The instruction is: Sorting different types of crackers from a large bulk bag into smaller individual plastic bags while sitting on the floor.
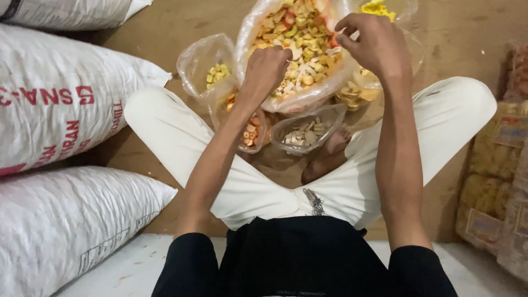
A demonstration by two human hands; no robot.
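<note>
Nearest to us, our own lap: black top, white trousers point(352, 187), legs crossed on the brown floor point(456, 33), a bare foot point(330, 151) tucked in between the knees. Beside us on the left lie two white woven sacks point(60, 110), stacked on their sides; on the right, packets of yellow snacks point(495, 165) in clear wrap. Between the knees sit small clear bags, mouths up so pieces drop in: one of pale chips point(305, 132), one of orange pieces point(250, 129), one of yellow pieces point(214, 74), and further right one of tan pieces point(355, 93). Behind them, the large clear bag of mixed crackers point(297, 38), mouth open towards us, its long axis running away from us, tilted so the contents show. Our left hand point(267, 69) is clenched at its near rim, fingers curled; we cannot tell whether it grips plastic or a piece. Our right hand point(371, 41) pinches the bag's right edge, apparently holding the mouth wide. Farthest, another bag of bright yellow pieces point(377, 8).
</note>
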